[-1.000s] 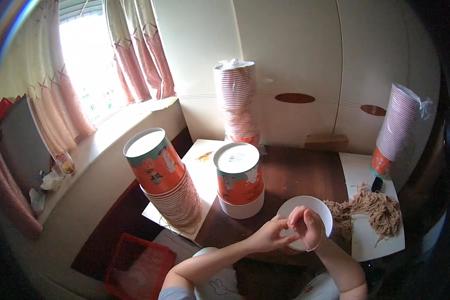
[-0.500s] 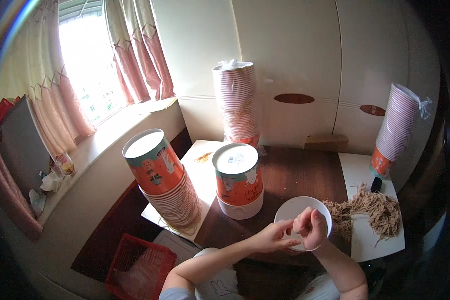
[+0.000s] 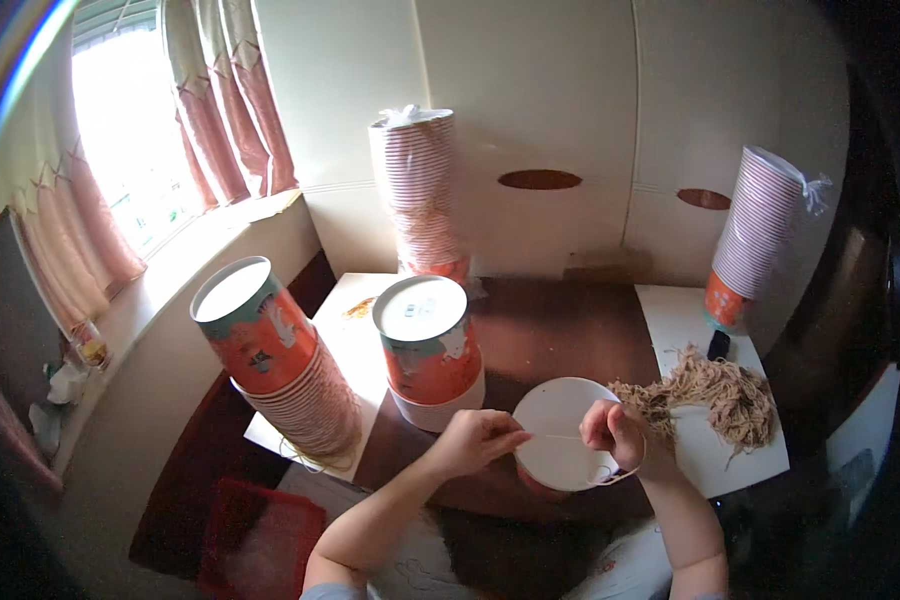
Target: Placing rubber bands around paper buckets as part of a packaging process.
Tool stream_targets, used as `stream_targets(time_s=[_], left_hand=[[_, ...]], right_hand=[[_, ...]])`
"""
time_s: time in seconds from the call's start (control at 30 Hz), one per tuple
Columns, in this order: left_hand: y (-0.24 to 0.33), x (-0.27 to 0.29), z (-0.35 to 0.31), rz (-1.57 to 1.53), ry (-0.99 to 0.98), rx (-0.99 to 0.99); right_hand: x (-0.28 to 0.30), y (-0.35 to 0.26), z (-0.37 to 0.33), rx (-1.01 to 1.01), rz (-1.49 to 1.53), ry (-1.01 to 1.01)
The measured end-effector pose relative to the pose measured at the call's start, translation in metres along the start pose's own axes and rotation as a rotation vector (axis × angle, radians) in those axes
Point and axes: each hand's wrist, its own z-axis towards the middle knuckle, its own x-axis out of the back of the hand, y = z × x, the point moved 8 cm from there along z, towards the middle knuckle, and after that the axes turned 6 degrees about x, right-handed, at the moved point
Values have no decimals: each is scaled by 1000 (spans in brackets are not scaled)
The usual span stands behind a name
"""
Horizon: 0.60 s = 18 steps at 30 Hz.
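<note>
Above an open paper bucket (image 3: 552, 398), white inside, my two hands hold a thin pale string (image 3: 560, 436) stretched between them. My left hand (image 3: 478, 440) pinches one part of it beside the bucket's left rim. Over the bucket's right side, my right hand (image 3: 615, 432) is closed on the string with the fingers curled. A loop of the string hangs by the right wrist, over the rim. To the right of the bucket lies a tangled pile of tan strings (image 3: 720, 395), partly on a white board.
Upside-down stacked orange buckets (image 3: 430, 365) stand left of my hands, beside a taller leaning stack (image 3: 280, 345) with strings. Wrapped bucket stacks rise at the back (image 3: 415, 190) and far right (image 3: 755, 240). A small black object (image 3: 719, 345) lies near the string pile. A red basket (image 3: 265, 540) sits lower left.
My left hand has moved left, away from my right hand, and the string is now drawn out between them. The whole view has shifted, so the table things appear farther left.
</note>
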Motion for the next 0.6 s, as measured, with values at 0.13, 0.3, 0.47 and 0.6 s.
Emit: stream_targets(time_s=[0.13,0.3,0.47,0.6], left_hand=[[-3,7,4,-45,16,133],[-10,13,22,58,114,117],[4,7,29,203,147,-186],[17,-12,28,468,180,-394]], right_hand=[[-1,3,1,-2,-98,-143],[16,1,5,88,-439,-266],[25,11,8,-59,-1157,-184],[-7,2,30,204,-668,42]])
